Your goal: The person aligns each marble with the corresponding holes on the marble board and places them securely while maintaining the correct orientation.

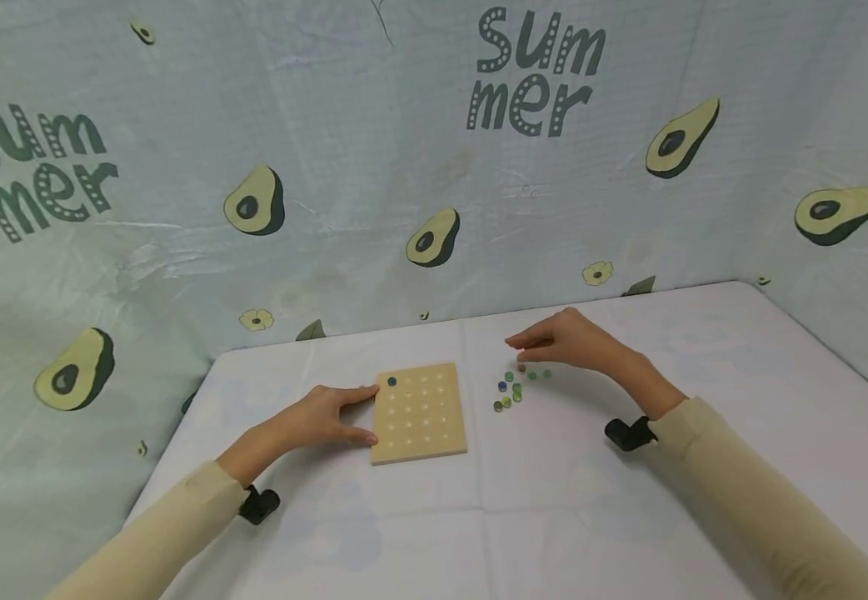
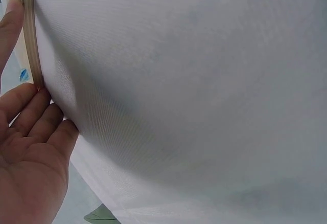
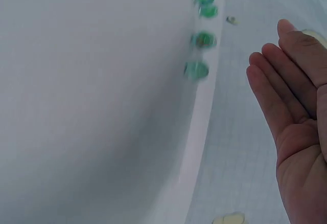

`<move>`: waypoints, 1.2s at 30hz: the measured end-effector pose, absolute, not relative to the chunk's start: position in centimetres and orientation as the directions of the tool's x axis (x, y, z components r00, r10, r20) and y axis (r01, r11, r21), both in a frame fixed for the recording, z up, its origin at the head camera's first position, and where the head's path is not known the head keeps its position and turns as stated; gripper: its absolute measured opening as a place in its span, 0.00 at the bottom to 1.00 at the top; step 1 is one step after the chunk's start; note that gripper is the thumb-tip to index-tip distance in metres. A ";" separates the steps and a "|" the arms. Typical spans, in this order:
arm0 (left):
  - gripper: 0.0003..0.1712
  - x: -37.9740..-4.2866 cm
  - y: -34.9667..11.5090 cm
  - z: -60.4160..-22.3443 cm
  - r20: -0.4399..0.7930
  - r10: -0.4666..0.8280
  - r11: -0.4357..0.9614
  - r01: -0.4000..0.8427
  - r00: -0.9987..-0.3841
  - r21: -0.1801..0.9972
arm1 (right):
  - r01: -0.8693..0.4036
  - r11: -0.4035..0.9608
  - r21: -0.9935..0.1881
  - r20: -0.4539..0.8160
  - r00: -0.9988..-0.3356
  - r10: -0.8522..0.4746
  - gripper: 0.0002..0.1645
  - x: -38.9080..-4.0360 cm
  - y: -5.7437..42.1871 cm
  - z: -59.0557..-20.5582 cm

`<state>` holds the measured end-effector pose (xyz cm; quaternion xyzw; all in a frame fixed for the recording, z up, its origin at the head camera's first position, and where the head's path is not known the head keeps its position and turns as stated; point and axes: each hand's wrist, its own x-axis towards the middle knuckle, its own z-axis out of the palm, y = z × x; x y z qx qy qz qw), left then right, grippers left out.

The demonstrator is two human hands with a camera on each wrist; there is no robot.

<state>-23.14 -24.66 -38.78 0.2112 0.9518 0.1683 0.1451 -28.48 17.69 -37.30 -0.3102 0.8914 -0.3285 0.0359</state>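
Note:
A square wooden board (image 1: pixel 417 454) with rows of shallow hollows lies on the table, with a dark blue glass marble (image 1: pixel 392 382) in its far left corner. My left hand (image 1: pixel 316 419) touches the board's left edge, thumb near the front corner and fingers toward the back corner. To the right of the board lies a loose group of green, blue and yellowish glass marbles (image 1: pixel 517 388). My right hand (image 1: pixel 572 340) hovers just above the back of this group, with fingers fairly straight. No marble shows in it, though its fingertips partly hide each other in the right wrist view.
A white cloth (image 1: pixel 434 533) covers the table. Behind and beside it hangs a pale sheet (image 1: pixel 344 150) printed with avocados and lettering. Small black wrist cameras (image 1: pixel 257 505) sit under both wrists, just above the cloth.

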 end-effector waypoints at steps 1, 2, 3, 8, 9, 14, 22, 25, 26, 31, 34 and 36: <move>0.54 -23.1 -24.6 -38.7 -0.207 0.448 0.855 0.350 -0.870 0.382 | -0.527 0.597 -0.605 0.141 -0.809 -0.571 0.22 -28.4 18.5 -37.2; 0.54 -23.1 -24.6 -38.7 -0.211 0.444 0.858 0.345 -0.871 0.381 | -0.522 0.603 -0.603 0.137 -0.812 -0.567 0.22 -28.2 19.2 -37.2; 0.54 -23.0 -24.6 -38.6 -0.214 0.440 0.860 0.341 -0.872 0.379 | -0.523 0.606 -0.599 0.135 -0.812 -0.567 0.22 -28.2 19.8 -37.2; 0.54 -22.9 -24.5 -38.4 -0.224 0.427 0.869 0.330 -0.876 0.369 | -0.513 0.620 -0.593 0.100 -0.811 -0.576 0.22 -28.0 22.0 -37.9; 0.54 -22.9 -24.5 -38.4 -0.225 0.427 0.869 0.329 -0.876 0.369 | -0.513 0.623 -0.590 0.092 -0.810 -0.580 0.22 -28.0 22.2 -38.1; 0.54 -22.8 -24.4 -38.4 -0.233 0.426 0.869 0.324 -0.874 0.374 | -0.548 0.615 -0.566 0.085 -0.782 -0.618 0.20 -28.0 22.4 -38.9; 0.54 -22.9 -24.3 -38.1 -0.225 0.437 0.863 0.336 -0.871 0.377 | -0.643 0.587 -0.492 0.122 -0.718 -0.685 0.14 -28.4 22.0 -39.2; 0.54 -23.0 -24.2 -38.1 -0.223 0.434 0.866 0.336 -0.873 0.370 | -0.653 0.593 -0.471 0.132 -0.717 -0.684 0.14 -28.6 22.0 -39.2; 0.54 -23.0 -24.2 -38.1 -0.226 0.433 0.868 0.335 -0.873 0.368 | -0.654 0.598 -0.463 0.134 -0.718 -0.683 0.14 -28.7 21.9 -39.2; 0.55 -23.1 -24.0 -38.2 -0.239 0.427 0.872 0.326 -0.872 0.366 | -0.690 0.589 -0.420 0.158 -0.695 -0.702 0.12 -28.9 21.7 -39.3; 0.55 -23.1 -24.1 -38.2 -0.236 0.424 0.870 0.321 -0.875 0.374 | -0.710 0.584 -0.393 0.173 -0.681 -0.711 0.12 -29.0 21.5 -39.3; 0.54 -23.1 -24.1 -38.3 -0.233 0.423 0.869 0.319 -0.875 0.379 | -0.716 0.583 -0.384 0.176 -0.677 -0.715 0.11 -29.0 21.4 -39.3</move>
